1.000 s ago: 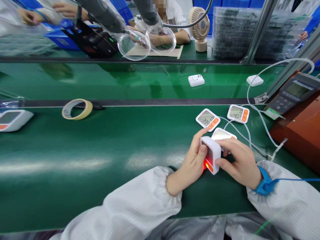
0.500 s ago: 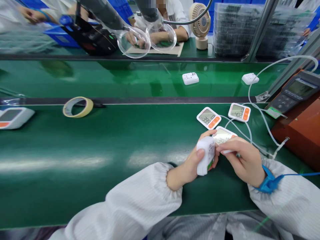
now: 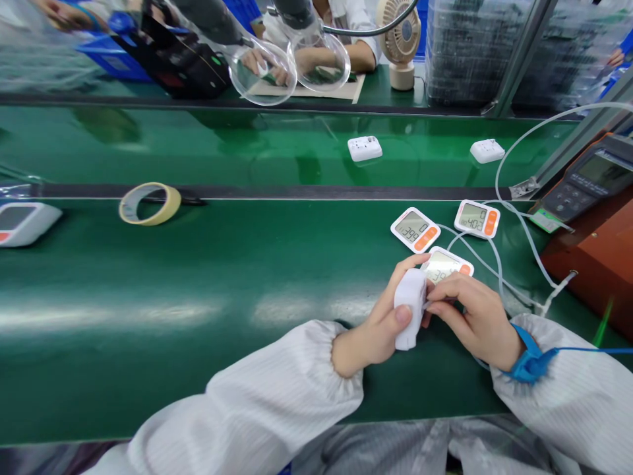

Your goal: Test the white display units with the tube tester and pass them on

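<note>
My left hand [image 3: 383, 320] is wrapped round a white blood pressure monitor [image 3: 410, 307], held on edge above the green bench with its side turned towards me. My right hand [image 3: 477, 320], wearing a blue wrist strap [image 3: 529, 356], pinches the end of a thin pale tube [image 3: 428, 305] against the monitor's right side. Fingers hide most of that joint. Just beyond my hands lie a monitor [image 3: 448, 265] partly covered by my fingers, a second monitor [image 3: 414, 229] and a third monitor [image 3: 477, 219], with lit screens and orange buttons.
Pale tubes [image 3: 499, 264] run to an orange-brown box [image 3: 593, 257] with a handheld meter [image 3: 596, 178] on the right. A tape roll [image 3: 150, 204] and another monitor [image 3: 30, 223] lie left. White units [image 3: 364, 148] sit on the green strip behind. A co-worker's hands [image 3: 270, 63] are beyond.
The held monitor has turned in my left hand, so its printed back no longer shows. My right fingers stay at its side. The units on the strip behind have shifted slightly left.
</note>
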Available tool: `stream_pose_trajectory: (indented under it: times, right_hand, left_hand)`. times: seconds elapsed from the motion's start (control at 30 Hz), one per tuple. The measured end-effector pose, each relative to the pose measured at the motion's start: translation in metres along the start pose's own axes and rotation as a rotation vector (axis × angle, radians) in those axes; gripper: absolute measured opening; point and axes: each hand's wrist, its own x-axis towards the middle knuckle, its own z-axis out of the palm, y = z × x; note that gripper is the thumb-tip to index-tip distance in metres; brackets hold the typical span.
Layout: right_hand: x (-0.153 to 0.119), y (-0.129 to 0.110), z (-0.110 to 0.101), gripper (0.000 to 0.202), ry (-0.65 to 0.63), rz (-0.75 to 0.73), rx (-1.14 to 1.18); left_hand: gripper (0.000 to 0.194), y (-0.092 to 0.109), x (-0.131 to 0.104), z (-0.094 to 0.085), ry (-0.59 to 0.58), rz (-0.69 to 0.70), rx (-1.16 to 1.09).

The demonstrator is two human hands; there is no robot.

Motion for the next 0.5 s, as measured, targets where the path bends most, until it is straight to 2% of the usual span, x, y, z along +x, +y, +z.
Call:
stream_pose_trajectory:
  times: [0.27,0.5]
  right_hand:
    - [0.0013,-0.0030,-0.0030,0.009,-0.041,0.009,0.027]
    - [0.0036,-0.0068,-0.0037,0.008,-0.070,-0.014,0.061]
  left_hand:
    - [0.073,0.0008,-0.0002,0.0013,0.015,0.040,-0.030]
    - [0.069,-0.0017,-0.0009,-0.0011,-0.033,0.061,0.005]
